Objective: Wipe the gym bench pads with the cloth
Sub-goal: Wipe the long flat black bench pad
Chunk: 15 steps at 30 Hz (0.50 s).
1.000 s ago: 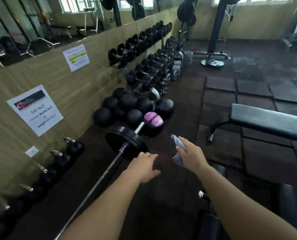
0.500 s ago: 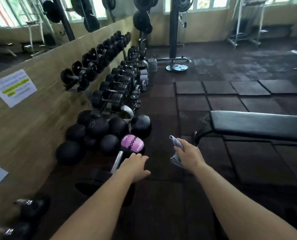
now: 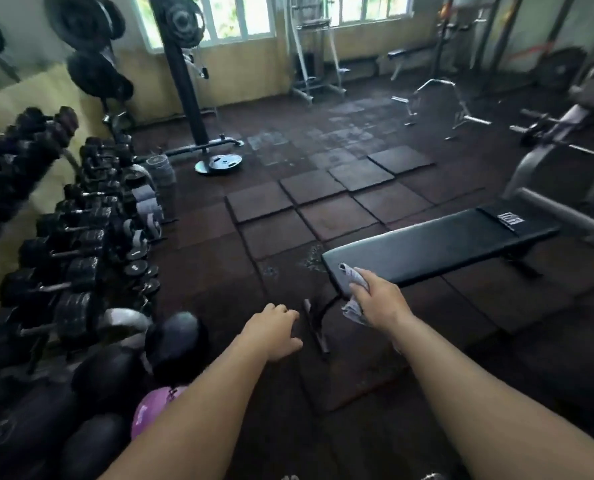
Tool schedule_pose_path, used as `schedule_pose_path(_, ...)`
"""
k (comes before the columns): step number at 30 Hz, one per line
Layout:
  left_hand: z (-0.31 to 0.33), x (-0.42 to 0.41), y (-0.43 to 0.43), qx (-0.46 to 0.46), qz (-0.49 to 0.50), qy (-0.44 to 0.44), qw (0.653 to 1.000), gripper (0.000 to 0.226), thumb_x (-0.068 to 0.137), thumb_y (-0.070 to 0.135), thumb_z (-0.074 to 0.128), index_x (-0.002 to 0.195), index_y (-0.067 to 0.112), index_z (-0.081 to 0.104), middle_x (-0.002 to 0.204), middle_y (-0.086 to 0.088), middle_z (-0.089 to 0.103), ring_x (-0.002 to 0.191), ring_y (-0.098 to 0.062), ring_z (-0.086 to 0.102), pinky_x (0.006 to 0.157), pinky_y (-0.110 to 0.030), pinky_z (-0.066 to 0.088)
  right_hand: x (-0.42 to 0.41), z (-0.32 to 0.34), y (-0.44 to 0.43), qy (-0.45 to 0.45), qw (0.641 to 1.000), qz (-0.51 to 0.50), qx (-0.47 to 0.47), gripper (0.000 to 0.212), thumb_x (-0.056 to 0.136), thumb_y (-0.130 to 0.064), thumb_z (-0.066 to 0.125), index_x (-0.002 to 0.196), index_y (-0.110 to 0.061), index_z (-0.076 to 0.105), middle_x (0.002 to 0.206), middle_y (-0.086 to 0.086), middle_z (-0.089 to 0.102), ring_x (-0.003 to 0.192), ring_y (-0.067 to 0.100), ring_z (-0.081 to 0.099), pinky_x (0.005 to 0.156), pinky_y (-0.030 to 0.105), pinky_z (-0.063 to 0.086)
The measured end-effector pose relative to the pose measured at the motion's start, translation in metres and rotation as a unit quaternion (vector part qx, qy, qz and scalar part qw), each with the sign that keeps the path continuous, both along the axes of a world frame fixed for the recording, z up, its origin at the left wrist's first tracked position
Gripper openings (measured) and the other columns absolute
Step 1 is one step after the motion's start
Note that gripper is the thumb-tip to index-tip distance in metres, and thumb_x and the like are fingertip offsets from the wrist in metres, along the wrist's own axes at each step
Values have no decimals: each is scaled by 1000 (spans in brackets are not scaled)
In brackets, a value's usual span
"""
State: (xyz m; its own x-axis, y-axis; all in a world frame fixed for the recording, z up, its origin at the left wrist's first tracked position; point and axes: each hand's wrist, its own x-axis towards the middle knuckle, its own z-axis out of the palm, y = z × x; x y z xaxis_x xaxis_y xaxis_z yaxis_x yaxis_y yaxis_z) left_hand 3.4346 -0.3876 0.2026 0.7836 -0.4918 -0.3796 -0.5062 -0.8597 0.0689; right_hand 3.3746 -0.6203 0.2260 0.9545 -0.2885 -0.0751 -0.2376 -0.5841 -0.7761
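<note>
A flat black bench pad [image 3: 437, 245] stretches from centre to right, on a dark metal frame [image 3: 318, 323]. My right hand [image 3: 380, 299] grips a crumpled grey-white cloth [image 3: 354, 284] at the pad's near left end; the cloth's top corner overlaps the pad edge, and I cannot tell whether it touches. My left hand [image 3: 274, 330] hovers over the floor left of the bench foot, fingers loosely curled and holding nothing.
A dumbbell rack [image 3: 66, 230] lines the left wall, with black medicine balls [image 3: 174, 341] and a pink ball [image 3: 153, 410] near my left arm. A plate-loaded post [image 3: 198, 126] stands behind. Another machine [image 3: 565, 161] stands at right. Rubber floor tiles [image 3: 306, 209] lie ahead.
My view has swung right, away from the wall. The bench now lies close in front, and my right hand with the cloth has reached its near end. The barbell has left the view.
</note>
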Motion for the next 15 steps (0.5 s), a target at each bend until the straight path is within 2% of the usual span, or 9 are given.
schedule_pose_path(4,8,89,-79,12,-112,-5,994,62,95,53,58,148,23,47,138,-4,51,133,-30,42,102,-49,47,42,2,-69,4,994,-108,-1,41,101,-33,58,142,-25,60,131,0,69,124,25,60,90,25,39)
schedule_pose_path(7,13,134,-152,6,-193,-7,981,62,94,53,59,146,21,49,138,-5,51,133,-30,43,103,-47,47,57,5,-125,9,982,-190,-13,46,102,-35,57,146,-23,56,141,1,63,131,26,56,98,27,39)
schedule_pose_path(9,16,152,-200,-1,-243,-6,970,63,95,53,59,148,21,47,140,-7,51,134,-31,43,103,-47,47,58,8,-160,11,972,-235,-22,47,103,-33,57,148,-20,54,145,3,60,134,27,54,103,28,36)
schedule_pose_path(15,4,181,-365,-2,-362,-1,932,64,95,53,57,150,24,46,140,-7,50,136,-30,40,100,-47,47,38,-2,-284,22,935,-353,-27,47,103,-29,57,148,-17,54,147,4,58,136,26,52,103,23,34)
